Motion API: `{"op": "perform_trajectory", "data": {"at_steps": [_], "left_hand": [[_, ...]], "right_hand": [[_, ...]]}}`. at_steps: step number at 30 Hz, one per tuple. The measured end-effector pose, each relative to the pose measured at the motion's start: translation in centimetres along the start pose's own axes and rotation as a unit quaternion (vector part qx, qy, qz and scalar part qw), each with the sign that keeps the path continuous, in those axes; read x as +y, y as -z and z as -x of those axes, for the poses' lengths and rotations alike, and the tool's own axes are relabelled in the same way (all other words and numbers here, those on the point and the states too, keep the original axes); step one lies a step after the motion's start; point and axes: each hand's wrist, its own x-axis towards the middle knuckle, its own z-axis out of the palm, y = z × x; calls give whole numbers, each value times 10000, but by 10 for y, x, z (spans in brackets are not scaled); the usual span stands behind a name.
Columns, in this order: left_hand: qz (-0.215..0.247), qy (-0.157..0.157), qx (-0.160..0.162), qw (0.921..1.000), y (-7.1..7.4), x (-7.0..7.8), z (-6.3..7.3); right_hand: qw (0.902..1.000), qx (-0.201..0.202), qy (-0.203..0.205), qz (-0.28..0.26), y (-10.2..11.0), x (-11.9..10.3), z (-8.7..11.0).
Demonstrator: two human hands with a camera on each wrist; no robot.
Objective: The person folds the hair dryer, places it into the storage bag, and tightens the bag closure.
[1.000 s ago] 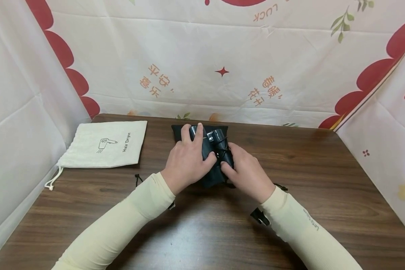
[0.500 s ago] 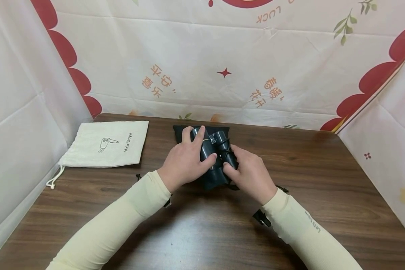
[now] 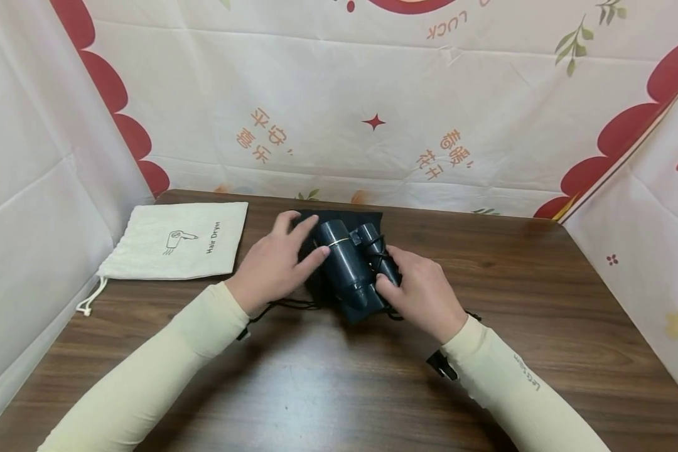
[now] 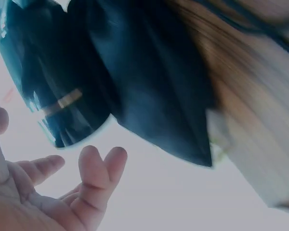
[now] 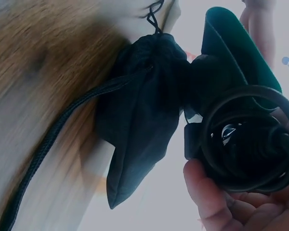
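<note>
A pair of dark binoculars, with a thin gold band on its left barrel, lies tilted over a black drawstring pouch near the table's back edge. My right hand grips the right barrel, thumb on top and fingers round the outer side. Cord is wound about that barrel; dark loops of it show in the right wrist view. My left hand is spread at the left barrel, its thumb tip right at the barrel's edge. In the left wrist view its fingers are apart from the binoculars, holding nothing.
A cream drawstring bag printed "Hair Dryer" lies at the back left of the wooden table. The pouch's black cord trails toward the left wrist. A patterned white cloth hangs behind and at both sides.
My left hand has let go of the left barrel and moved left, uncovering it. The binoculars have shifted slightly toward me, while my right hand keeps its hold.
</note>
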Motion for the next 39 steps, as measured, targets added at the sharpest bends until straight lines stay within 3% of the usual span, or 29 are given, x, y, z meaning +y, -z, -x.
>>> {"op": "perform_trajectory", "data": {"at_steps": [8,17,25,29,32,36,39], "left_hand": [[194,641,-204,9975,29,-61,21],[-168,848,545,9948,63,-132,47],[-472,1319,467,9890,84,-188,64],[-815,1459,74,9859,82,-210,68],[-1225,1520,-563,9791,74,-223,70],[-1405,1581,-1186,9702,65,-230,72],[-1345,1601,-1298,9692,63,-229,71]], "right_hand": [[9999,-70,-76,6,5,7,4],[9997,-129,-216,-10,12,14,12],[9997,-140,-220,28,13,16,14],[9995,-168,-249,40,13,16,15],[9997,-152,-209,30,12,16,15],[9999,-89,-117,21,11,15,12],[9999,-48,-92,32,10,13,12]]}}
